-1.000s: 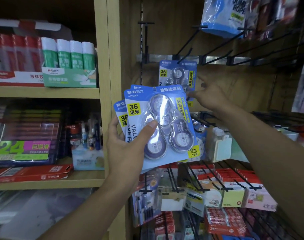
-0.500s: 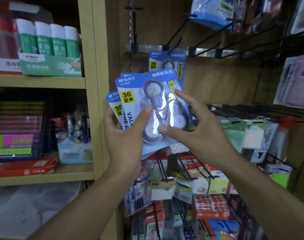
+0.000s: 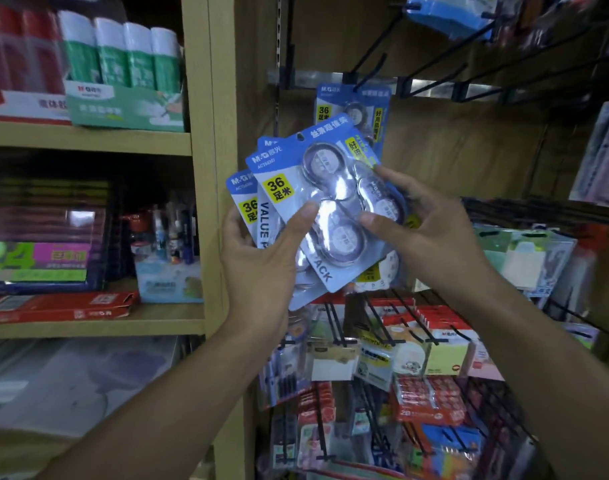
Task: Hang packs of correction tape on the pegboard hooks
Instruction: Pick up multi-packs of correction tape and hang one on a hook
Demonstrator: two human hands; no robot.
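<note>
Both hands grip a fanned stack of blue M&G correction tape packs (image 3: 306, 209), marked "36" and "VALUE PACK". The left hand (image 3: 261, 261) pinches its lower edge and the right hand (image 3: 424, 230) grasps the front pack. Just above the stack, another pack (image 3: 362, 105) hangs on a hook (image 3: 369, 72).

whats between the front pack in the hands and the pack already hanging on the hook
In the head view, nothing: bare wooden back panel shows between the front pack and the hanging pack.

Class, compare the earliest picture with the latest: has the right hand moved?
Yes. The right hand has come down and away from the hanging pack on its hook, and now grips the front pack of the fan.
</note>
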